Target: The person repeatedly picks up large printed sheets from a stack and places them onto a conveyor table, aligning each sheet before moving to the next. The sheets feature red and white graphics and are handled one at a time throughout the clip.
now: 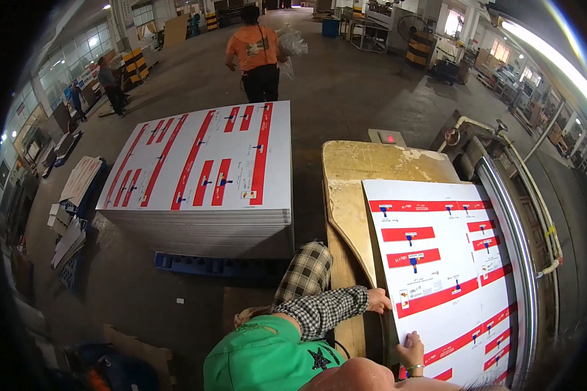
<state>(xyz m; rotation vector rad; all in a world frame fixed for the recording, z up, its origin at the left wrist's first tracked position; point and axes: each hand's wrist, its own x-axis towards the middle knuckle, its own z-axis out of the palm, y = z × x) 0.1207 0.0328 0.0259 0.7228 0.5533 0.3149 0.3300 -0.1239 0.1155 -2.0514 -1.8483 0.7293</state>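
A large white cardboard sheet, printed with red bands and small blue figures, lies on a worn wooden table beside a long metal roller. At its near left edge, the fingers of my left hand are closed on the border; a black-and-white checked sleeve covers that arm. Lower down, my right hand, with a band at the wrist, grips the same edge, its fingertips bent over the printed face. The undersides of both hands are hidden by the sheet.
A tall stack of similar printed sheets stands on a blue pallet to the left. The shiny roller and pipes border the right. A person in orange is on the floor beyond. Loose cardboard lies far left.
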